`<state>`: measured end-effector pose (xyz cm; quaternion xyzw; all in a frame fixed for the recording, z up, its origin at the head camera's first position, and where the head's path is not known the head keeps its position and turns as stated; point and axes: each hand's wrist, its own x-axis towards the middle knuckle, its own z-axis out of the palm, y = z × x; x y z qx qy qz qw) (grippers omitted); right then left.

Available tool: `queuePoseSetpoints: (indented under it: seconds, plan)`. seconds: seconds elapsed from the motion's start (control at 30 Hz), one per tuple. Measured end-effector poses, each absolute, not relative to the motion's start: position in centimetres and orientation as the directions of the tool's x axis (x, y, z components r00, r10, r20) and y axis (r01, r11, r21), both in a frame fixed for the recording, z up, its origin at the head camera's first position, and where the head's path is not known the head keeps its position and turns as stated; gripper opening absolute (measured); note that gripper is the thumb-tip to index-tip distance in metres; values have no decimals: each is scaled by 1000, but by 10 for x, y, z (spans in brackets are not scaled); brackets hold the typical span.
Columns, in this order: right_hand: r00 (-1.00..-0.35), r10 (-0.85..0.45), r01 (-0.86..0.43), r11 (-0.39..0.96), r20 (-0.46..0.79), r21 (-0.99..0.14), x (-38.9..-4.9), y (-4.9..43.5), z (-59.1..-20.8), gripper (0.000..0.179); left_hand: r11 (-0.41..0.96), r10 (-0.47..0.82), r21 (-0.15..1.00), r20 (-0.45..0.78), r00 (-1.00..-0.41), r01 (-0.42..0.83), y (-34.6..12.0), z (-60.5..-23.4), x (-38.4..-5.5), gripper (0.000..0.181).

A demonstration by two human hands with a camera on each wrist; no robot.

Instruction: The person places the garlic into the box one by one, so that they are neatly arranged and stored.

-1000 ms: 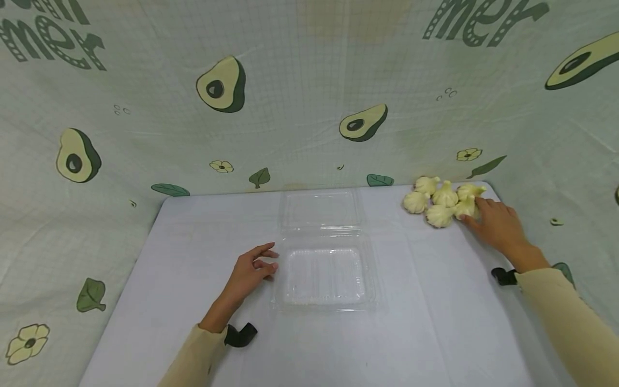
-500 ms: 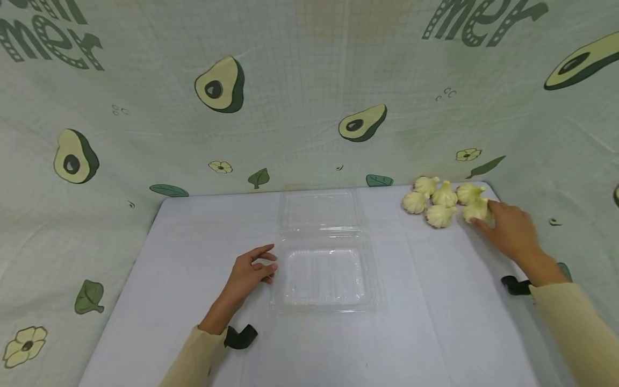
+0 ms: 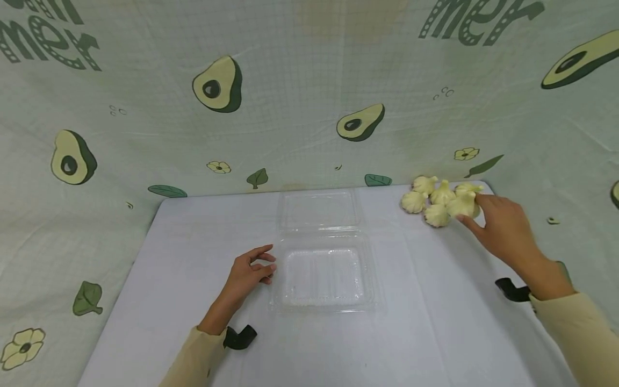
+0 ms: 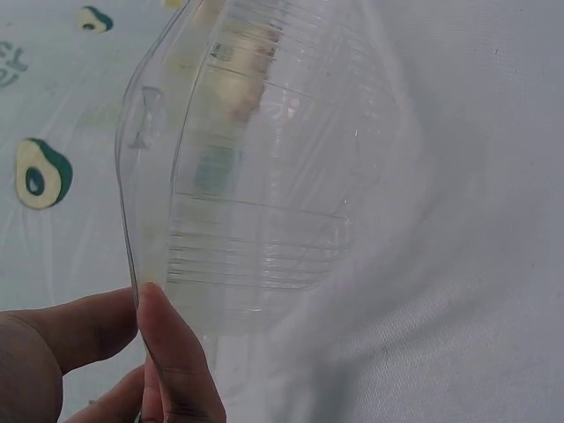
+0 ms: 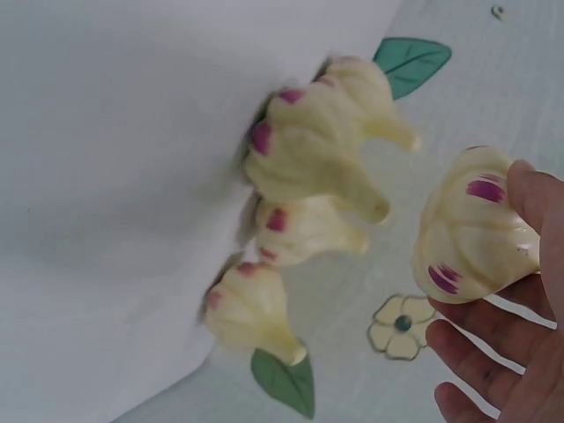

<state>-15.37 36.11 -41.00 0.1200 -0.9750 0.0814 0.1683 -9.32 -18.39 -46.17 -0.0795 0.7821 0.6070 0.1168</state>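
Note:
At the right back, my right hand point(image 3: 508, 228) grips a cream garlic bulb point(image 5: 467, 225) with purple marks between thumb and fingers. In the right wrist view this bulb is up off the table, apart from the other garlic bulbs point(image 5: 308, 150). From the head view it overlaps the near side of that cluster. My left hand point(image 3: 247, 273) is at the left edge of a clear plastic clamshell container point(image 3: 324, 310), which lies with its lid point(image 3: 320, 209) folded back. In the left wrist view, thumb point(image 4: 176, 352) and fingers pinch the container's rim.
A white cloth covers the table point(image 3: 425, 322). Behind and beside it hangs a pale green curtain point(image 3: 290, 107) printed with avocados and leaves. A black strap end point(image 3: 240, 337) sticks out at the left wrist, and another point(image 3: 512, 290) at the right.
My right hand first drew one garlic bulb rightward from the cluster, then lifted it and brought it back leftward. The left hand and the container have stayed in place.

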Motion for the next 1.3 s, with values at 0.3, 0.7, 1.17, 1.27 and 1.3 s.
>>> queuePoseSetpoints:
  seconds: [0.3, 0.7, 1.17, 1.27, 1.3]
  plan:
    - [-880, -318, -385, 912, 352, -139, -146, 305, -391, 56, 207, 25, 936, -295, -955, -284, -186, -462, -92, 54]
    - [-757, -523, -618, 768, 391, -168, -142, 231, -387, 61, 199, 5, 933, -306, -952, -299, -187, -465, -93, 54]
    - [-653, -688, -751, 641, 316, -157, -142, 166, -395, 59, 199, 22, 939, -290, -957, -280, -185, -461, -93, 54]
    - [-623, -721, -779, 608, 303, -153, -141, 154, -394, 59, 196, 21, 940, -290, -957, -280, -185, -462, -94, 54]
    - [-611, -732, -788, 596, 301, -151, -141, 150, -393, 59, 195, 19, 939, -291, -956, -282, -185, -462, -94, 54]
